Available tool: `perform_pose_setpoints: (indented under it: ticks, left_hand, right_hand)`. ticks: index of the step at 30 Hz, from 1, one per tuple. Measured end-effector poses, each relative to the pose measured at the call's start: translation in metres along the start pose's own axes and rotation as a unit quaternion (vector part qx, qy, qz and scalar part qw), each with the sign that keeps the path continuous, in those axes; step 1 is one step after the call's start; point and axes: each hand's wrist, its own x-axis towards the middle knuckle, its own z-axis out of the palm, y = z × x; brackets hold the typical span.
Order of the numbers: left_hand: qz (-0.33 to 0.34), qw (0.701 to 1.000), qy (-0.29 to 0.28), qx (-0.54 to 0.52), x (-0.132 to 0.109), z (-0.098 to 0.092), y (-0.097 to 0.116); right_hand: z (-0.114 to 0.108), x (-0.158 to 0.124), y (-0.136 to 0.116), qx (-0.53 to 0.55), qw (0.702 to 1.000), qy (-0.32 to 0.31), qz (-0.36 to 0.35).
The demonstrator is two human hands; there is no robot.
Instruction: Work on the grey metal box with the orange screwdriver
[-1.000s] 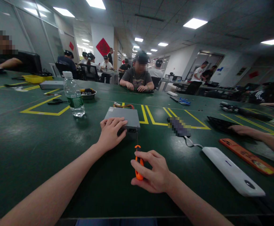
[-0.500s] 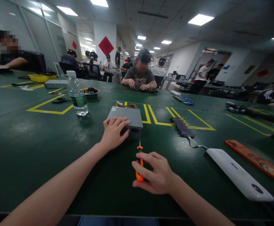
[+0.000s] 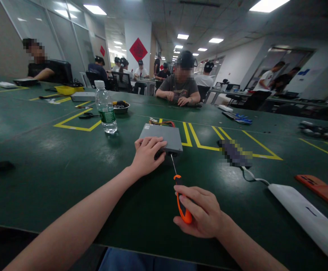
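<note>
A grey metal computer power supply [image 3: 164, 134] lies flat on the green table, its bundle of coloured wires [image 3: 164, 122] sticking out behind. My left hand [image 3: 149, 154] grips its near left part, with the fingers over the top and the thumb at the front face. In my right hand [image 3: 202, 210] is a screwdriver [image 3: 184, 210] with an orange and black handle, held between thumb and fingers. Its thin shaft points up and slightly left, and the tip is at the lower front face of the power supply. Whether the tip sits in a screw is too small to tell.
A water bottle [image 3: 107, 113] stands left of the power supply, with a metal bowl [image 3: 121, 108] of tools behind it. To the right lie a blurred-out phone [image 3: 234, 153], a cabled white power bank [image 3: 305, 216] and an orange case [image 3: 322, 190]. A person [image 3: 181, 84] sits opposite.
My view has turned left, so everything appears shifted right. The screwdriver tip has moved left along the power supply's front face, and the shaft now leans more. My left hand keeps its hold.
</note>
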Motion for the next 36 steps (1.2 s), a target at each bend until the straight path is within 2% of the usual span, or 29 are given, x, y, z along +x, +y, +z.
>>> perform_pose_setpoints:
  ticks: [8, 17, 26, 29, 32, 34, 36]
  left_hand:
    - [-0.005, 1.000, -0.003, -0.004, 0.000, -0.001, 0.000]
    - [-0.006, 1.000, -0.006, -0.001, 0.000, -0.003, 0.002]
    - [-0.011, 1.000, -0.014, 0.001, 0.001, -0.002, 0.003]
    - [-0.006, 1.000, -0.015, 0.004, 0.001, -0.003, 0.002]
    - [0.004, 1.000, -0.017, 0.013, 0.000, -0.003, 0.002]
    - [0.014, 1.000, -0.016, 0.022, -0.001, -0.004, 0.002]
    - [0.027, 0.999, -0.015, 0.031, -0.001, -0.005, 0.003]
  right_hand:
    - [0.010, 0.003, 0.004, 0.020, 1.000, -0.019, 0.010]
    - [0.010, 0.004, 0.005, -0.001, 1.000, -0.025, 0.013]
    - [0.010, 0.012, -0.004, -0.015, 0.991, -0.131, 0.005]
    - [0.013, 0.010, -0.004, -0.030, 0.996, -0.085, -0.007]
    - [0.016, 0.006, -0.002, -0.015, 0.999, -0.026, 0.015]
    - [0.016, 0.005, -0.002, 0.005, 0.999, -0.016, 0.045]
    - [0.015, 0.005, -0.003, 0.022, 0.997, -0.032, 0.061]
